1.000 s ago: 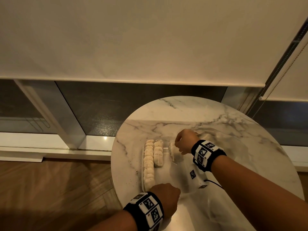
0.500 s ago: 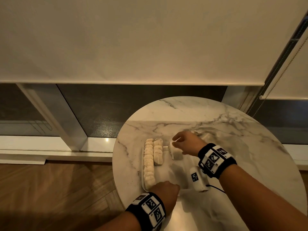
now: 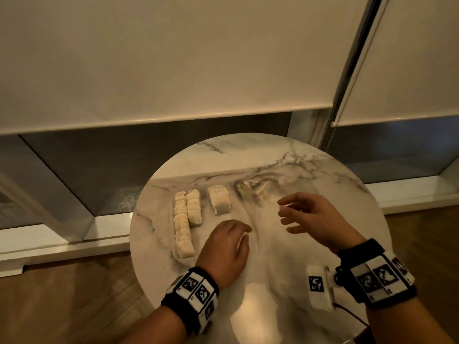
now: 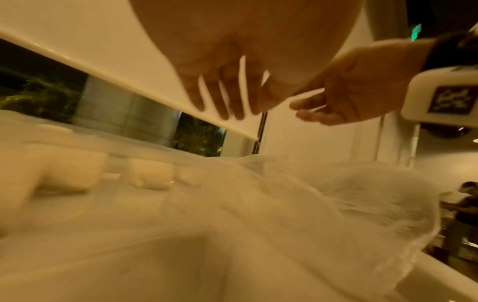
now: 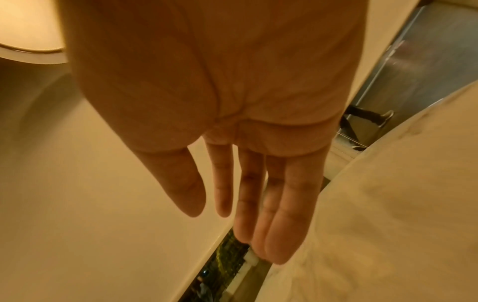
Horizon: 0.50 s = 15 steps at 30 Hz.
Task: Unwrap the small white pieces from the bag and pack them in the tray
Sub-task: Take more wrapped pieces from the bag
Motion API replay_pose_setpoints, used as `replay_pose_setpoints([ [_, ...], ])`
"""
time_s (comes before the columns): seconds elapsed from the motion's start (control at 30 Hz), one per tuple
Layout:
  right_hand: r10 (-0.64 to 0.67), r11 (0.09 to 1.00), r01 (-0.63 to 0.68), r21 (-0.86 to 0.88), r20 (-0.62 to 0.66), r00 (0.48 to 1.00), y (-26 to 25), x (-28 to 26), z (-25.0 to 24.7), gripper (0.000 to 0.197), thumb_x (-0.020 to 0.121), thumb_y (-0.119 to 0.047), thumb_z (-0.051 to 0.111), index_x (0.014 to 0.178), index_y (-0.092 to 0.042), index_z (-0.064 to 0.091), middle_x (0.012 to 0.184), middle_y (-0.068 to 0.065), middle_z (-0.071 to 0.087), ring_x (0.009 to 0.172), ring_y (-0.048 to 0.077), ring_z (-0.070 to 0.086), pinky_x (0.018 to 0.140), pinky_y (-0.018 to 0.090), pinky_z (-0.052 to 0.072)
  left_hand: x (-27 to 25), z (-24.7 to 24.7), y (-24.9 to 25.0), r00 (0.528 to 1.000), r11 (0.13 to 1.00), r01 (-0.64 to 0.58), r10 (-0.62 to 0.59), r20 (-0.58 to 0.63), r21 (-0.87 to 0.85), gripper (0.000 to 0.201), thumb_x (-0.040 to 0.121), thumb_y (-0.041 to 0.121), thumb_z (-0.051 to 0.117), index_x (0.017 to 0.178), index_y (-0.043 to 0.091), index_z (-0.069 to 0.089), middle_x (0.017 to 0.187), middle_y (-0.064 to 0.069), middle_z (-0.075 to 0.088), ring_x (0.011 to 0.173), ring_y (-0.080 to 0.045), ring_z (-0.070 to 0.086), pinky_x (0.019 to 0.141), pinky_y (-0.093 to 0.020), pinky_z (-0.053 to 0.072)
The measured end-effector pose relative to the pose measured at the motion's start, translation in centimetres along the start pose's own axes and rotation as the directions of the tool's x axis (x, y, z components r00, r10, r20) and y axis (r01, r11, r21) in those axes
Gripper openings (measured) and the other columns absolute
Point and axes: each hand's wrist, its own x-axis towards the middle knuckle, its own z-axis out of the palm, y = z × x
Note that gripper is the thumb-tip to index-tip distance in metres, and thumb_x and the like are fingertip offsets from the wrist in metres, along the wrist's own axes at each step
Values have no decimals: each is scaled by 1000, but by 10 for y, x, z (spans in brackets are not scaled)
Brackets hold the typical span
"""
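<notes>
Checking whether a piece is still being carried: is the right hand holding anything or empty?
Empty. The right hand hangs above the table with fingers straight and spread, nothing between them in the right wrist or head views.

your left hand lies palm down, knuckles up, fingers loosely bent and holding nothing. your right hand hovers beside it, fingers spread straight, empty. both wrists wear marker bands.

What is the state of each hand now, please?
Left hand: open, fingers straight, holding nothing.
Right hand: open, fingers spread, holding nothing.
</notes>
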Motion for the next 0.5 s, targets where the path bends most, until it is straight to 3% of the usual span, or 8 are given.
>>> replay_pose_setpoints([
  [0.07,36,999,-36,2,-10,999,10,-3,-9,10,93,-6,65,101,-8,70,97,21,72,82,28,71,70,32,60,1,10,23,980,979,-198,196,-43,-51,17,94,18,56,105,17,69,113,0,64,107,-15,58,94,-27,46],
  [0.13,89,996,-89,-26,23,996,20,-4,-17,10,91,1,63,96,-3,70,94,23,72,75,24,69,69,34,58,2,24,39,967,969,-244,246,64,-45,21,94,26,57,109,20,71,132,-4,57,124,-19,51,102,-32,45],
  [0.23,244,952,-216,-215,112,963,32,-7,-21,18,89,2,54,86,-3,71,80,15,74,70,21,69,66,33,56,8,42,55,927,984,-144,96,363,107,38,92,48,53,125,34,68,165,-8,17,151,-32,11,119,-47,23],
  [0.3,341,876,-269,-401,119,932,41,-6,-20,23,88,-4,51,84,-6,74,78,8,76,71,20,71,66,30,57,12,51,62,848,955,-139,-22,530,262,46,92,54,53,133,36,62,168,-6,-6,152,-34,-11,120,-53,13],
  [0.33,370,833,-280,-477,106,923,48,-6,-20,24,88,-7,52,84,-8,75,79,6,77,74,20,73,66,29,58,13,57,64,801,936,-139,-86,593,324,49,92,55,54,136,34,60,167,-7,-10,151,-36,-13,120,-54,12],
  [0.43,389,731,-252,-634,83,917,68,-4,-15,24,89,-15,52,93,-10,75,93,6,75,86,21,72,74,30,58,11,72,58,705,893,-61,-277,652,446,59,93,47,57,145,21,45,166,-14,1,150,-41,6,117,-55,22],
  [0.5,382,683,-225,-695,77,921,79,0,-12,27,91,-18,49,105,-11,72,107,6,71,97,21,68,83,31,55,11,74,54,717,877,6,-338,610,480,60,95,35,57,147,13,37,159,-15,23,140,-38,30,110,-49,34],
])
